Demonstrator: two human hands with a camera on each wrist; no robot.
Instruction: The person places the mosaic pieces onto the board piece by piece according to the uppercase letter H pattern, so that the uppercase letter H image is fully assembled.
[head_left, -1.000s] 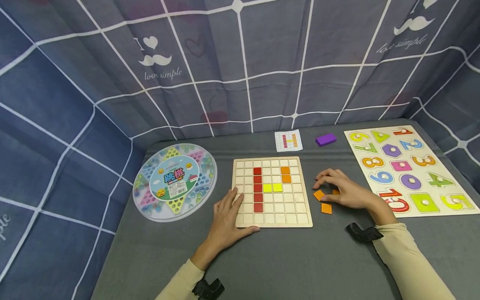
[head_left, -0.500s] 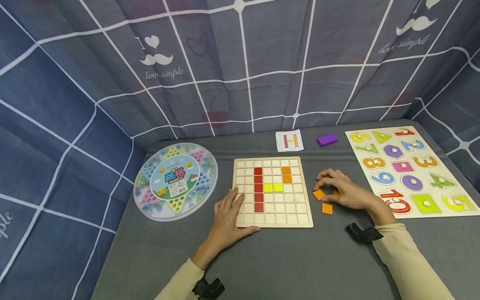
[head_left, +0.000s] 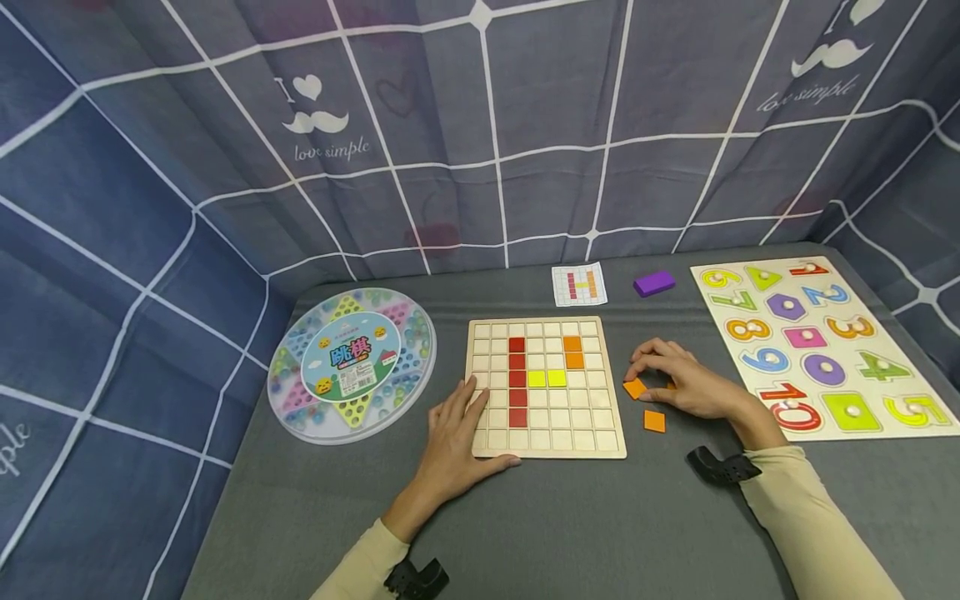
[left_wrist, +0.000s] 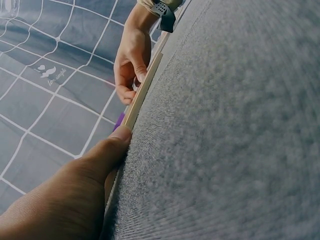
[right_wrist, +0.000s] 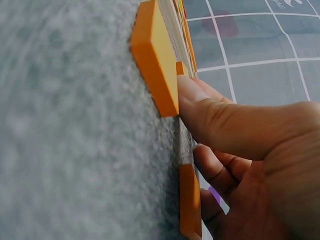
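My left hand [head_left: 447, 446] rests at the lower left corner of a wooden grid board [head_left: 558, 435], fingers over its left side and thumb along the front edge. A column of red tiles [head_left: 517, 378], two yellow-green tiles [head_left: 547, 378] and two orange tiles [head_left: 573, 352] lie in the board's cells. Right of the board, my right hand [head_left: 686, 383] pinches an orange tile [head_left: 634, 388] between thumb and fingers. Another orange tile [head_left: 655, 421] lies just in front of this hand. A further one is mostly hidden beneath it; the right wrist view shows loose orange tiles [right_wrist: 152, 57] around the thumb.
Behind the board lie a small printed pattern card [head_left: 579, 284] and a purple block [head_left: 654, 283]. A round Chinese checkers set [head_left: 350, 367] stands at the left. At the right lies a number-and-shape puzzle board [head_left: 810, 346]. A grey patterned curtain [head_left: 450, 125] hangs behind the table.
The orange tile at my right fingertips has shifted slightly left, toward the board. My left hand keeps its place, and the tiles on the board look the same.
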